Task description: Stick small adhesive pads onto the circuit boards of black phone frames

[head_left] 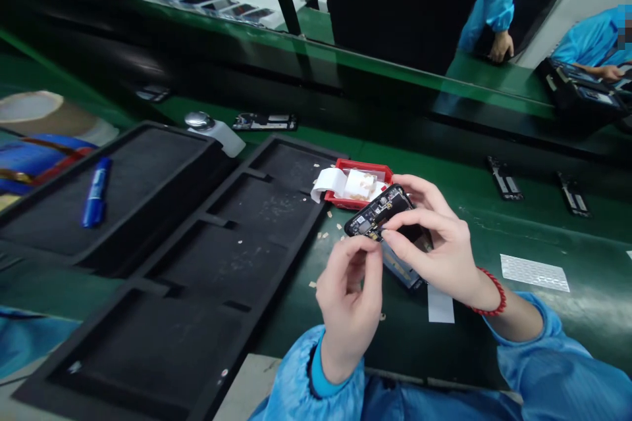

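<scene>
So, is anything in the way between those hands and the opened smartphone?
Nothing visible. The right hand holds the opened smartphone, and the left hand is right at its edge. The red bin lies beyond it, not between it and either hand.

Red bin blocks ahead, but hands could pass rightward over bench

Head camera looks forward and down — near, over left hand and right hand.
</scene>
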`<state>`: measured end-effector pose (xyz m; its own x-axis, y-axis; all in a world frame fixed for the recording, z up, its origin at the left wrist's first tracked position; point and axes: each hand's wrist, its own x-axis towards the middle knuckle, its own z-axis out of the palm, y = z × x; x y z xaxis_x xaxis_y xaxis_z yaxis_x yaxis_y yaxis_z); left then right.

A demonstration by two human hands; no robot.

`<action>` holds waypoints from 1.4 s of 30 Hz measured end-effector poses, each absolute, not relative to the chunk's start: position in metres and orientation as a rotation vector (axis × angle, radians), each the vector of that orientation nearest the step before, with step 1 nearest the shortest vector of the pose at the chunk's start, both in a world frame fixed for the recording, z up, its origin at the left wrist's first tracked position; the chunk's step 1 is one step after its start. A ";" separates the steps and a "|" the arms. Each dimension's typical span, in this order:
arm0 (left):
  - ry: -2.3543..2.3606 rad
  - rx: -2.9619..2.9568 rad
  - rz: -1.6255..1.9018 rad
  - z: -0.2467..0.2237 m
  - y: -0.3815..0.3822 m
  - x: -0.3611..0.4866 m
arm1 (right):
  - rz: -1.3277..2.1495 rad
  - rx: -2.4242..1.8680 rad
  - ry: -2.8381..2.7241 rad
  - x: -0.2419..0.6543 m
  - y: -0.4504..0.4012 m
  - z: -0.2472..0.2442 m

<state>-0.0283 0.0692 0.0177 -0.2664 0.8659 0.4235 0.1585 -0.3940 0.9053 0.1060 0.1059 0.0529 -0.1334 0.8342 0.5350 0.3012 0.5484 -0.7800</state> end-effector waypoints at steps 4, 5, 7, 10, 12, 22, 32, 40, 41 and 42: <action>1.240 1.506 1.735 0.021 0.070 -0.030 | 0.623 -0.914 -1.749 0.105 0.101 0.050; 1.240 1.512 1.744 0.021 0.070 -0.030 | 0.622 -0.903 -1.766 0.106 0.100 0.049; 1.269 1.516 1.752 0.019 0.071 -0.030 | 0.643 -0.894 -1.776 0.107 0.101 0.048; 1.314 1.534 1.743 0.018 0.071 -0.030 | 0.675 -0.921 -1.744 0.108 0.105 0.048; 1.301 1.558 1.733 0.018 0.071 -0.032 | 0.670 -0.933 -1.752 0.108 0.107 0.049; 1.221 1.372 1.643 0.014 0.071 -0.036 | 0.247 -0.855 -1.960 0.102 0.112 0.036; 1.319 1.258 1.554 0.008 0.072 -0.052 | 0.419 -0.929 -1.938 0.094 0.138 0.030; 1.478 1.098 1.717 0.004 0.059 -0.057 | 0.673 -1.238 -2.069 0.088 0.247 0.006; 1.513 1.090 1.741 0.005 0.058 -0.056 | 0.682 -1.234 -2.087 0.087 0.252 0.005; 1.538 1.083 1.762 0.006 0.058 -0.054 | 0.688 -1.228 -2.097 0.086 0.253 0.005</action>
<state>-0.0538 0.0582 0.0059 -0.5194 0.8281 0.2107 0.0972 -0.1877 0.9774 0.0864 0.2531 0.0050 -0.3869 0.8906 0.2392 0.5759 0.4359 -0.6916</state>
